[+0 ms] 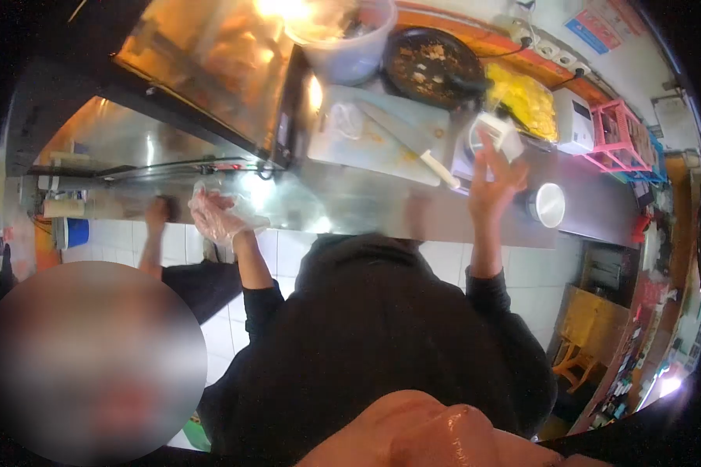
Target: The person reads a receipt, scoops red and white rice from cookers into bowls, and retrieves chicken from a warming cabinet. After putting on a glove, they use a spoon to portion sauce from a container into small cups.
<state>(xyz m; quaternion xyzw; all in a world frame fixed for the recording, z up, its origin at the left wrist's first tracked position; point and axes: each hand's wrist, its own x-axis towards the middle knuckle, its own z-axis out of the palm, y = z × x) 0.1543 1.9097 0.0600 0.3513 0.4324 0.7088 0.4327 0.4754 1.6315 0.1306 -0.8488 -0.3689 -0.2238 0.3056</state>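
Observation:
My left hand wears a loose clear plastic glove and hovers by the front edge of the steel counter. Its fingers are loosely bent and apart, with nothing visible in them. My right hand is bare, its fingers spread over the counter. Its fingertips overlap a white device, possibly a kitchen scale; whether they touch it I cannot tell. A white cup stands to the right of this hand. On the left lies a white cutting board with a white-handled knife across it.
Behind the board are a clear plastic tub and a black pan with brown food bits. A yellow-filled tray and a pink basket stand farther right. A glass-and-metal case rises at left. A co-worker's hand is beside my left hand.

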